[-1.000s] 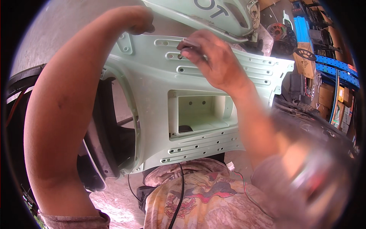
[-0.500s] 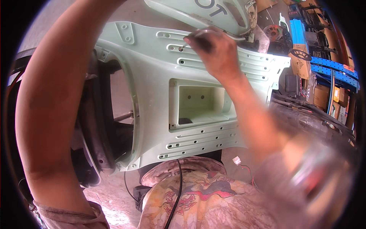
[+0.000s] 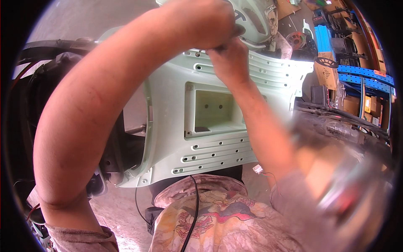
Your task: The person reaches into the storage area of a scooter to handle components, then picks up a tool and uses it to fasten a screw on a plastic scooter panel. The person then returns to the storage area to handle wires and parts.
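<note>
In front of me lies a pale green scooter floorboard panel [image 3: 168, 96]. It has raised ribs with small holes on its far and near sides, and a rectangular recess [image 3: 216, 110] between them. My right hand [image 3: 231, 61] is closed over the far ribs, its fingertips beside a hole near their left end. Right above it, my left hand [image 3: 210, 23] is curled closed, the two hands touching or nearly so. Whatever the fingers grip is hidden; a small dark shape shows between the hands.
Beyond the panel stands a pale green body part [image 3: 252, 21] with dark lettering. Blue perforated shelving [image 3: 365, 72] and cardboard boxes [image 3: 326, 75] line the right. A black cable [image 3: 196, 210] hangs over my shirt; a white connector [image 3: 257, 169] dangles near the panel's close edge.
My left hand has come into view from the upper edge, moving right and down to my right hand. My right hand has shifted slightly; the dark object at its fingers is now mostly covered.
</note>
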{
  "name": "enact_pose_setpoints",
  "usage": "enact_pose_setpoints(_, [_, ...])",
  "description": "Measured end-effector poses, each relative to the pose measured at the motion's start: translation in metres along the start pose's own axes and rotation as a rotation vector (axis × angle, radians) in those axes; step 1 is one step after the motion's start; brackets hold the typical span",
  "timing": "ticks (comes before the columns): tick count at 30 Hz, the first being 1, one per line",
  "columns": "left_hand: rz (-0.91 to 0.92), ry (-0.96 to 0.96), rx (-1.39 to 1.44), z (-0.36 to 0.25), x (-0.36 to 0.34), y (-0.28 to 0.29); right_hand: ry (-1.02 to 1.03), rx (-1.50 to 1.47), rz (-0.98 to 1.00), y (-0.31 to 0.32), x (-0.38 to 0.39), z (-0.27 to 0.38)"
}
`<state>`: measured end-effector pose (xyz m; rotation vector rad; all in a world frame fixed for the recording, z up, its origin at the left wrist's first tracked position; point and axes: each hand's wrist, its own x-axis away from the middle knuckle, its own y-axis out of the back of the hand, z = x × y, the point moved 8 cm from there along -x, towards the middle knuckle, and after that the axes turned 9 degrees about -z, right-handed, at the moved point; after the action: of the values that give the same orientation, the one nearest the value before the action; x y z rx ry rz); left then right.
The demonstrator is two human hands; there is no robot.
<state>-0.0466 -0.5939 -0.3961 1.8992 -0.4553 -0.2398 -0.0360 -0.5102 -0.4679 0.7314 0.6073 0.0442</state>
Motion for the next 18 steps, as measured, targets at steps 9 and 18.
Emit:
enact_pose_setpoints(9, [0.204, 0.031, -0.204, -0.013, -0.006, -0.032, -0.089, -0.024, 0.125, -0.014, 0.009, -0.006])
enact_pose_setpoints(18, [-0.316, -0.392, -0.119, -0.014, 0.006, -0.017, -0.099, 0.025, 0.199, -0.007, 0.005, -0.027])
